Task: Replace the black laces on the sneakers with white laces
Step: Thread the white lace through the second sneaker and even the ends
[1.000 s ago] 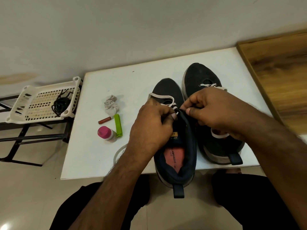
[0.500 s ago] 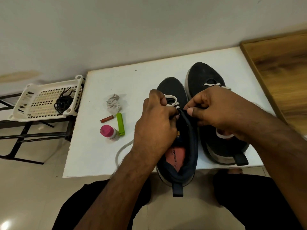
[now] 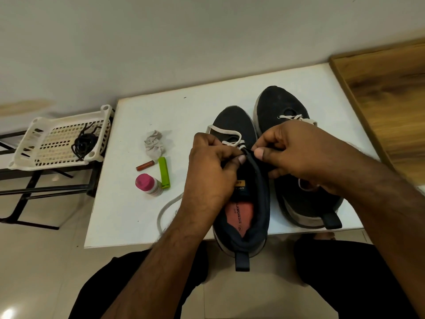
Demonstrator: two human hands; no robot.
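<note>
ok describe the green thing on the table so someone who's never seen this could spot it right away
Start at the white table and look to the left of the two black sneakers, at the small cluster of items there. The green clip lies flat just right of the pink-capped bottle, below the crumpled cloth. It is the only bright lime-green thing there, a long narrow bar, unlike the short reddish-brown tube beside it.

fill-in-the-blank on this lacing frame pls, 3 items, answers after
1. The black laces lie in the white ____ beside the table.
2. The pink-capped bottle lies next to a ____ clip.
3. Both the left hand and the right hand work on the ____ of the two sneakers.

Answers: basket; green; nearer
</note>
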